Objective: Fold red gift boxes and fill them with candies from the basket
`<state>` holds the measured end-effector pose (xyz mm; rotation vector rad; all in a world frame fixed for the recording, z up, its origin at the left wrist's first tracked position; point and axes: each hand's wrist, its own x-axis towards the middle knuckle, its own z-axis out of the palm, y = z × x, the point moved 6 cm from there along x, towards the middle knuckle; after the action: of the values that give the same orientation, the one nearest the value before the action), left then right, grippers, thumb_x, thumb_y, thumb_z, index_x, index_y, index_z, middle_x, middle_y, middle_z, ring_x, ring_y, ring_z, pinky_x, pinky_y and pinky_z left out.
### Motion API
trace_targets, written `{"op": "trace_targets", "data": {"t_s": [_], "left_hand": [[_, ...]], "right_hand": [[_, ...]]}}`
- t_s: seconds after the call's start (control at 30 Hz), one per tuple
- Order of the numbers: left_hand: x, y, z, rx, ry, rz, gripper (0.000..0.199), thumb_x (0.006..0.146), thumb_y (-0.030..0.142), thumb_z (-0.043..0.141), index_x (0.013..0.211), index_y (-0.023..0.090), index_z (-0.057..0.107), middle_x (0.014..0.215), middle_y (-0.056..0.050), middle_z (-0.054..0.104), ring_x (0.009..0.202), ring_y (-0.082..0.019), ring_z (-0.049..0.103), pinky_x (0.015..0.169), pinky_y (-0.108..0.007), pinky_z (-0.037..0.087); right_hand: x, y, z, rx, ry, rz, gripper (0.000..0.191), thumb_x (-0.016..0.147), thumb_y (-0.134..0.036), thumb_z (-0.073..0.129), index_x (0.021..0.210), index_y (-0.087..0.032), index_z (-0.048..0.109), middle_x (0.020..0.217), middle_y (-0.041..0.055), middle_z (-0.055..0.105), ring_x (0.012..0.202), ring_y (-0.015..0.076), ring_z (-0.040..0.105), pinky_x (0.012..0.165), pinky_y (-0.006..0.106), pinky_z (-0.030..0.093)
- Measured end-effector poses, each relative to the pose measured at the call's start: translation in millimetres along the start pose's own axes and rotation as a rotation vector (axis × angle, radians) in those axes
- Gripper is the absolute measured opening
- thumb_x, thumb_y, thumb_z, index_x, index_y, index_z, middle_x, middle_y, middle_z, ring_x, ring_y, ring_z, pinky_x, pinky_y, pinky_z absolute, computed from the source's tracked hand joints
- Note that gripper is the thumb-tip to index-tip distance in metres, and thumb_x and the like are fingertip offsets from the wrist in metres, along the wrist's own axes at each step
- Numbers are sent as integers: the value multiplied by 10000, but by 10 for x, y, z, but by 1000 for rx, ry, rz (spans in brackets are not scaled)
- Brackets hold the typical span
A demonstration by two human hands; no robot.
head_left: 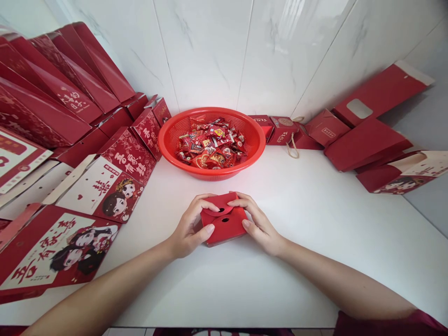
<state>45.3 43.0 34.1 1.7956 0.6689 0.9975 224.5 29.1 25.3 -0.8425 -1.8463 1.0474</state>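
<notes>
- The person's left hand [194,224] is curling around the left side of a small red box [229,233]; its thumb is pressing on the near face and a finger is reaching over the rounded flap [215,212].
- The right hand [261,223] is holding the opposite side, its fingers lying over the far right corner and its thumb resting at the right edge.
- The small red box is sitting between both hands, at or just over the middle of the white table [297,270]; whether its underside is touching the surface is hard to tell.
- Two dark holes are showing on the box, one in the flap and one in the face just below it.
- Beyond the hands, a red plastic basket [212,174] is standing near the tiled wall [210,60], holding a heap of wrapped sweets [213,144].
- On the left, red cartons [63,88] are leaning in a row, with a box bearing a printed couple [63,254] lying nearest the person.
- On the right, more red boxes [357,144] are lying along the wall, and a rope loop [292,147] is hanging beside them.
- A dark red sleeve [392,324] is covering the upper right arm.
</notes>
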Motion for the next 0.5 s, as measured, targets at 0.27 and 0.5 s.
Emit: {"op": "trace_targets", "data": {"t_s": [0.27,0.5], "left_hand": [[-7,-9,-2,15,0,-7,268,904,315,565,1157,230,548,1322,-109,436,1276,-272,431,1066,-423,384],[-7,-7,-7,42,-5,4,282,898,317,566,1164,224,550,1325,-112,438,1285,-278,427,1077,-426,370]], "right_hand": [[-1,26,13,50,-6,19,345,999,-385,405,1325,-296,476,1440,85,371,1415,239,319,1163,434,278],[13,46,-3,32,-9,-24,353,997,-412,417,1325,-297,478,1413,95,380,1384,238,354,1153,423,292]]}}
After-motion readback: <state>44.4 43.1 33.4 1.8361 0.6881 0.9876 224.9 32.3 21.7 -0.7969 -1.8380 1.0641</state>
